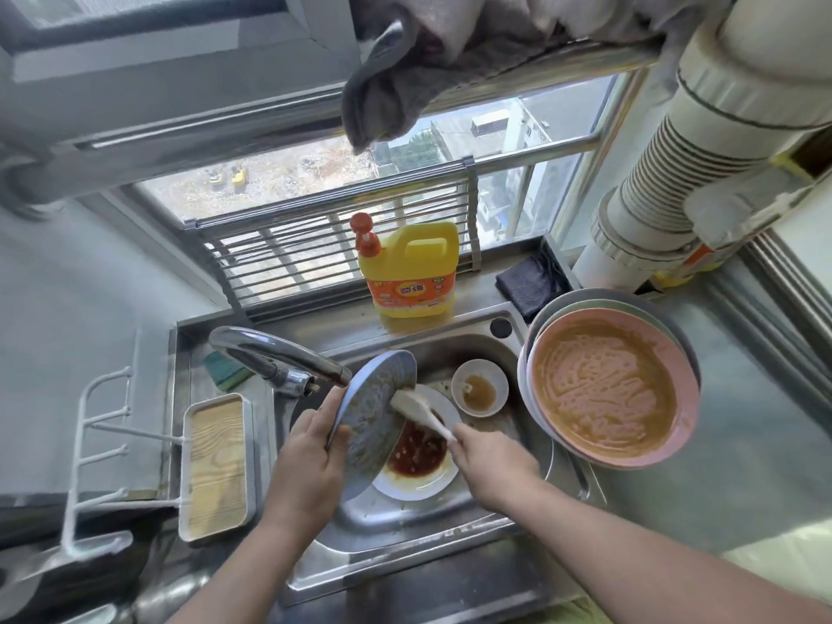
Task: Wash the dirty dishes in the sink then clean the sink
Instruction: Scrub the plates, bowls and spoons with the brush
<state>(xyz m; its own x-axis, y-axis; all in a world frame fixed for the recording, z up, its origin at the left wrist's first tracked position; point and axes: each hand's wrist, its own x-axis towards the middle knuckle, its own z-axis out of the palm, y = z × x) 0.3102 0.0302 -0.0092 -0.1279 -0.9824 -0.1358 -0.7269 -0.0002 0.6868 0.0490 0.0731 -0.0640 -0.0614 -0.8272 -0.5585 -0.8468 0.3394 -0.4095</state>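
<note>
Left hand (310, 461) first: its fingers (325, 409) are curled round the lower rim of a blue plate (373, 416), thumb on the soiled face, holding it tilted on edge over the sink (405, 529). The plate's face is smeared with brownish residue. Over on the right hand (490, 466), the fingers are closed on the handle of a white spatula (421, 409), and its broad blade is pressed right against the blue plate's dirty face.

Directly below that, down in the basin, lies a white plate (418, 479) with a dark red sauce pooled in it. Just beside it, toward the back of the basin, stands a small white bowl (480, 387) with a brown puddle at the bottom. The faucet (270, 353) arches in from the left, its spout ending just above the blue plate's upper edge.

Moving out: on the desk (743, 443) to the right of the sink sits a stack of plates, the top one a pink plate (608, 387) coated in orange-brown sauce. Behind the sink on the sill stands a yellow detergent bottle (409, 272) with a red pump, and near it a dark cloth (531, 281). To the left of the faucet rests a green sponge (225, 369), and nearer, a white tray with a wood-grain lid (218, 466), next to a white rack (97, 448). A grey towel (396, 78) hangs from the rail overhead.
</note>
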